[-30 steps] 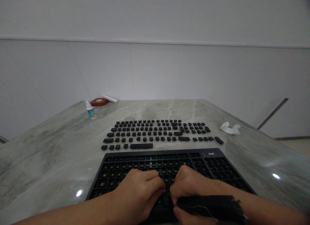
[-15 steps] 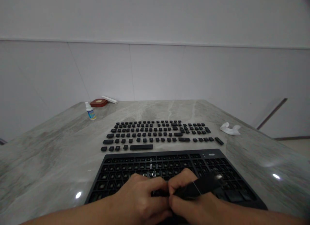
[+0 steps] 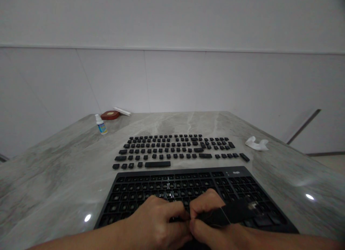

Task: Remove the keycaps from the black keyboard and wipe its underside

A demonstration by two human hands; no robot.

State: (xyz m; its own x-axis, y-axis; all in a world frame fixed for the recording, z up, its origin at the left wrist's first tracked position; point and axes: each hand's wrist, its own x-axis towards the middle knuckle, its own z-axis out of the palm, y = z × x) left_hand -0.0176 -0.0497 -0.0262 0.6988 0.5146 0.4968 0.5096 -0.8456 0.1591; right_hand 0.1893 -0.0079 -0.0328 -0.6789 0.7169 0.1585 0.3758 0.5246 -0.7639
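Observation:
A black keyboard lies in front of me, its upper rows stripped to bare key wells. Over its lower middle, my right hand grips a flat black tool. A thin pale line crosses the tool, and its far end, pointing right, has a shiny spot. My left hand is closed, its fingertips meeting those of my right hand. Whatever lies between the fingertips is hidden. A few dark keys still sit at the keyboard's lower right.
Loose black keycaps lie in rows behind the keyboard, with a long space bar nearest. A white spray bottle, a reddish-brown box and a white strip stand back left. Crumpled white tissue lies right on the marble-patterned table.
The tool's outer end has swung slightly right and down, with my right hand shifting a little. My left hand stays nearly in place against it.

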